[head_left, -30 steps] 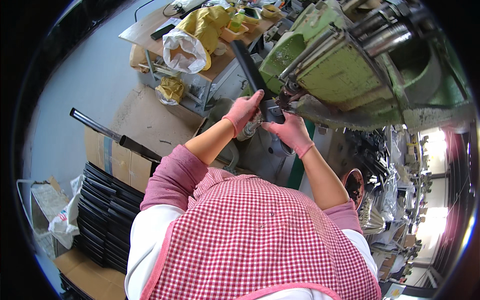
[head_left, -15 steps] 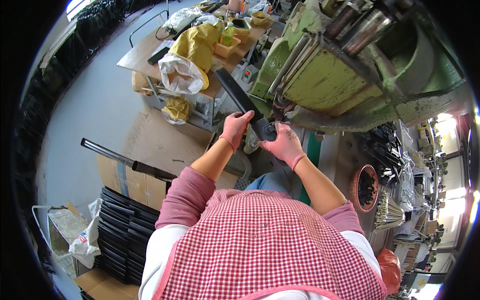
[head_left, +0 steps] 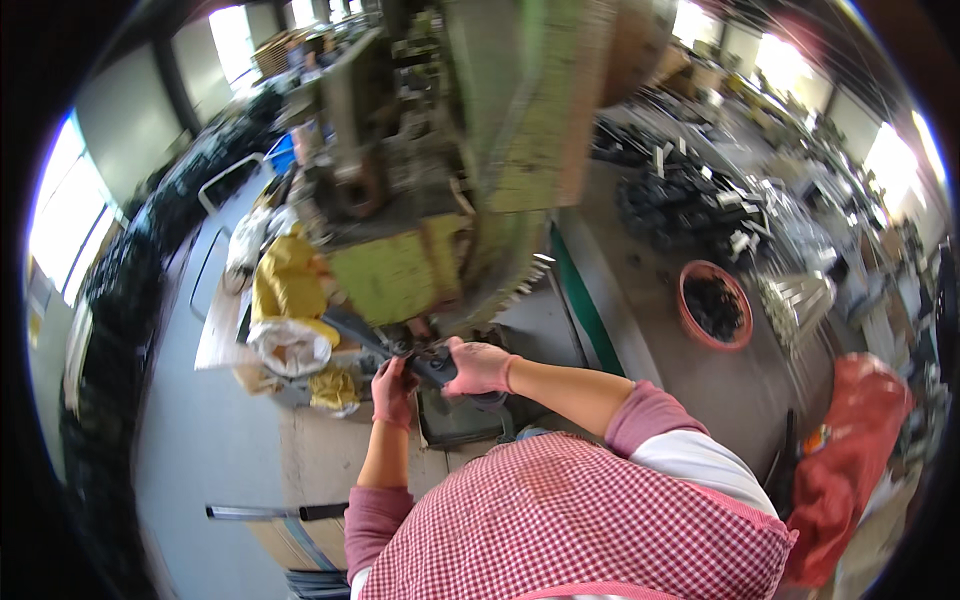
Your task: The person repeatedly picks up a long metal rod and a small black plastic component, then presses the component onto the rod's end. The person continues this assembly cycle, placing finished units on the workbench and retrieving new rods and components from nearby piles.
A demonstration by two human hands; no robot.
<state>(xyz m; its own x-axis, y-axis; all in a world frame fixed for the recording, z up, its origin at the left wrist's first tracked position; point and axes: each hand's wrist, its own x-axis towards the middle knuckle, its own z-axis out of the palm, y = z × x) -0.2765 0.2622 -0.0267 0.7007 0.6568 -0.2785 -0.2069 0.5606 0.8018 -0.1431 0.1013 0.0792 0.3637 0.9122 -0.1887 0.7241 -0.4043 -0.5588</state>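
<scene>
Both hands wear pink gloves and are together at the lower end of a long black bar (head_left: 352, 328), just below the tool of a green machine (head_left: 385, 278). My left hand (head_left: 393, 393) is closed on the bar's near side. The fingers of my right hand (head_left: 480, 367) are wrapped round the dark wider end piece (head_left: 434, 366). From there the bar slants up and left, and its far part passes in front of the yellow sack. Blur and the machine's shadow hide the exact contact between bar and tool.
A table (head_left: 215, 335) at the left bears a yellow sack (head_left: 285, 275) and a white bag (head_left: 290, 345). On the right floor are a red basket (head_left: 714, 305) of dark pieces, piled black parts (head_left: 690, 195) and a red sack (head_left: 850, 465). Another tube (head_left: 270, 512) lies at lower left.
The view has swung up and right, showing more of the machine and hall. Both hands remain on the bar, which now sits beneath the machine's tool.
</scene>
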